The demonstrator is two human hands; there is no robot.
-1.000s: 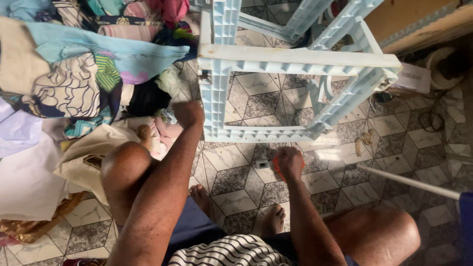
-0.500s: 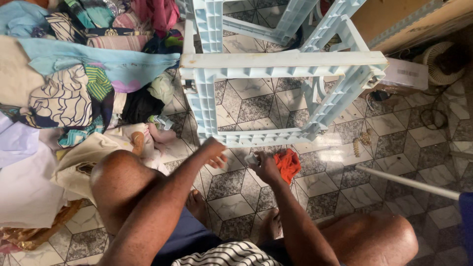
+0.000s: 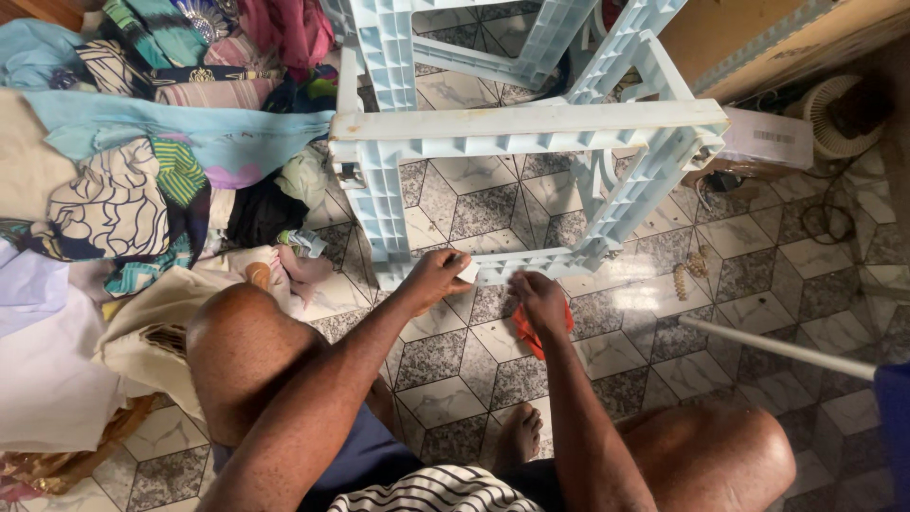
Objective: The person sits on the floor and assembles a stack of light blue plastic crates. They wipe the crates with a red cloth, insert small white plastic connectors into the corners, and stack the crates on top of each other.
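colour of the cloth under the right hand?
Orange-red cloth, partly under the right hand; head view.

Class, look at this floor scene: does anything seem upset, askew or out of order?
Yes. The pale blue plastic frame lies tipped over on the tiled floor, and clothes sprawl in a loose heap at left.

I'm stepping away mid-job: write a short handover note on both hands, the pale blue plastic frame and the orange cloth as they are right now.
Left hand: closed on the near bottom rail of the pale blue plastic frame, with a small white piece showing at its fingertips.
Right hand: pressing an orange cloth on the tiled floor, just below the same rail.
Frame: lying tipped over on the floor, its lattice legs pointing away from the person.
Nearby: clothes pile to the left, white rod to the right.
Done: frame steadied, cloth in hand.
Left: no sign that the cloth has reached the frame.
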